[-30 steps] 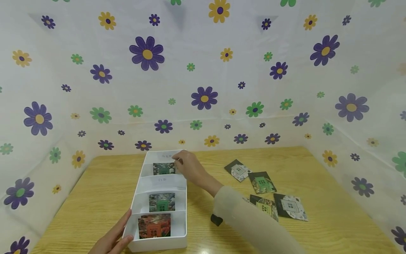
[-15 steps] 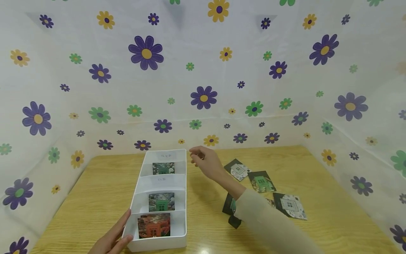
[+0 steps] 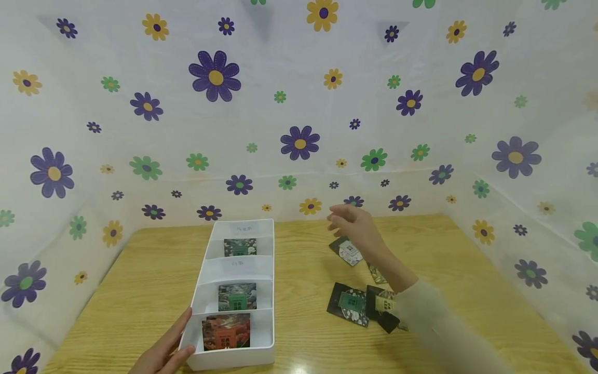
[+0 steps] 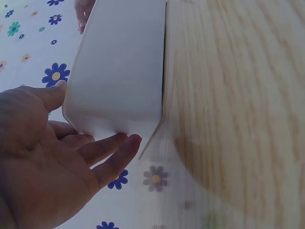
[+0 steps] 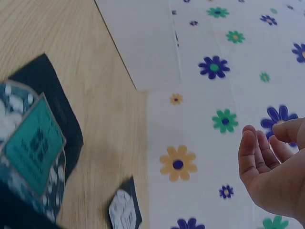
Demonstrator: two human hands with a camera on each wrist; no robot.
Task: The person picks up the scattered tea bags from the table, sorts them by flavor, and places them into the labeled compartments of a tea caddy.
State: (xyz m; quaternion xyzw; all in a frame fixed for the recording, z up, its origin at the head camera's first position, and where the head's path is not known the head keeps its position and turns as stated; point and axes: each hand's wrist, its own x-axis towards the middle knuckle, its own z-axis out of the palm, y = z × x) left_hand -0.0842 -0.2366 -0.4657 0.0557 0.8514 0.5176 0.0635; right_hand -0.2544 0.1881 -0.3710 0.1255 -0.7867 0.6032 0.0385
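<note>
White box (image 3: 233, 359) against left hand (image 3: 161, 349)

"What sort of place is it?"
"A small nook. White cloth (image 3: 261, 119) with flowers (image 3: 215, 78) goes round the back and both sides of a wooden desk (image 3: 299, 311)."
"Home or shop?"
"The cloth hides the rest, so nobody can tell."

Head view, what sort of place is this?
Likely a small, screened-off tabletop workspace: flower-print sheeting stands behind and beside a wood-grain table, which bears a white divided tray and printed packets.
</note>
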